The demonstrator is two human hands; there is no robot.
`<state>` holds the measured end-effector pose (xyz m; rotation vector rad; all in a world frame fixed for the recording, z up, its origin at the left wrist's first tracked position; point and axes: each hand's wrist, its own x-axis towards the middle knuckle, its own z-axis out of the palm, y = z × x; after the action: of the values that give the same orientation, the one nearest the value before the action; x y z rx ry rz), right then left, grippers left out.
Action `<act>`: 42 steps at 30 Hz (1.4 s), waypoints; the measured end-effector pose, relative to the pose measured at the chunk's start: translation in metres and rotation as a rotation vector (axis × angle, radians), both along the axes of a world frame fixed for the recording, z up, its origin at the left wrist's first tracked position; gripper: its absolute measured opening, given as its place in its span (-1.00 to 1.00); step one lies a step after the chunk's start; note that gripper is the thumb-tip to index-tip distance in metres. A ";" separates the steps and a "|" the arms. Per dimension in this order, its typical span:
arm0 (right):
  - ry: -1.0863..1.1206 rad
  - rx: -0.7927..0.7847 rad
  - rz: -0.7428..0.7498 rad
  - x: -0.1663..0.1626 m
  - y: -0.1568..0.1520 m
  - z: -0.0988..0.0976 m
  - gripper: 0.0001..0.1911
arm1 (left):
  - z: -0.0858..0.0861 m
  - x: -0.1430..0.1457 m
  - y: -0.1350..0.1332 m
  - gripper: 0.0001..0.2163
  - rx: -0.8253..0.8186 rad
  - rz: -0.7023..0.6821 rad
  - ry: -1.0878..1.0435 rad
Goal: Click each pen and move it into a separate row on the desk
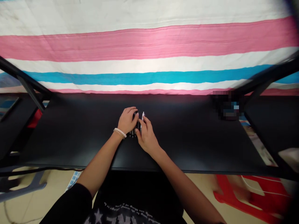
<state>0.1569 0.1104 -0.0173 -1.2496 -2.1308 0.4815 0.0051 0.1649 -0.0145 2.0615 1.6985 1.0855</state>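
Note:
Several black pens [132,134] lie side by side on a black table, their points toward me. My left hand [127,120] curls over them from the left, with the thumb along a dark pen and a beaded bracelet [120,133] on the wrist. My right hand [147,137] closes in from the right, its fingers around a white pen [143,114] and its thumb beside the dark pens. The white pen's top stands out past the fingers. Both hands almost meet, and they hide most of the pens' length.
The black table [191,133] has sloping metal frame bars [30,91] at each side. A striped cloth [149,43] hangs along its back edge. At the back right sits a blurred-out dark object [229,107]. A red stool [235,199] stands on the floor at right.

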 end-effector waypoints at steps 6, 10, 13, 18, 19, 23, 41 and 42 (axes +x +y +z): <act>0.012 0.023 -0.049 0.008 0.001 0.001 -0.65 | -0.002 -0.001 0.002 -0.85 -0.010 -0.006 -0.002; 0.027 0.019 -0.097 0.008 0.004 -0.001 -0.72 | -0.001 -0.001 0.000 -0.81 -0.006 -0.020 0.007; 0.022 0.003 -0.094 0.007 0.007 -0.002 -0.71 | 0.001 0.000 -0.001 -0.77 -0.003 -0.021 0.038; 0.043 -0.030 -0.072 0.008 0.009 0.001 -0.71 | 0.001 0.001 -0.002 -0.77 -0.017 -0.013 0.035; 0.040 -0.038 -0.068 0.009 0.008 0.002 -0.72 | 0.001 0.001 -0.002 -0.77 -0.017 -0.015 0.029; -0.029 -0.085 -0.033 0.014 0.007 0.009 -0.75 | 0.002 0.002 -0.002 -0.78 -0.027 -0.013 0.007; 0.810 -0.740 0.211 0.017 0.055 0.016 -0.66 | 0.011 0.004 0.000 -0.55 -0.219 -0.001 -1.156; 0.828 -0.760 0.217 0.017 0.053 0.015 -0.65 | 0.012 0.004 0.000 -0.55 -0.217 0.019 -1.190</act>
<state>0.1743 0.1639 -0.0023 -0.9008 -1.3758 1.6791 0.0091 0.1651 -0.0026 0.8603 1.0949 1.5589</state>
